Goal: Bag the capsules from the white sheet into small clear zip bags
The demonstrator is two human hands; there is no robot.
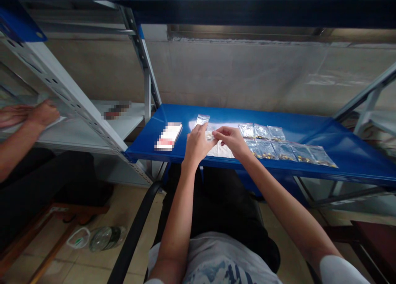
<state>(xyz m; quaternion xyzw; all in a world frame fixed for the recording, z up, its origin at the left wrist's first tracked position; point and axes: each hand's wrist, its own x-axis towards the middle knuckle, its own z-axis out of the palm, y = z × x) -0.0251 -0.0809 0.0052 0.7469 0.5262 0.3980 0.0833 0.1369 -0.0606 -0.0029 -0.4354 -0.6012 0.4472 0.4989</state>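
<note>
My left hand (198,142) is over the blue shelf (148,143), its fingers bent beside a small clear zip bag (202,119). Close by on the right, my right hand (230,139) has thumb and fingertips pinched together, nearly meeting my left thumb. What the pinch holds is too small to tell. Under both hands lies a white cloth or paper (221,150) with small pale bits near the fingertips. Several clear bags with small yellow and dark pieces, such as one bag (284,151), lie in two rows to the right.
A blurred white box or phone (169,136) lies left on the shelf. Metal posts (71,86) divide it from another shelf, where a person's hands (45,113) work. A plastic bottle (105,238) is on the floor beside the chair's armrest (133,230).
</note>
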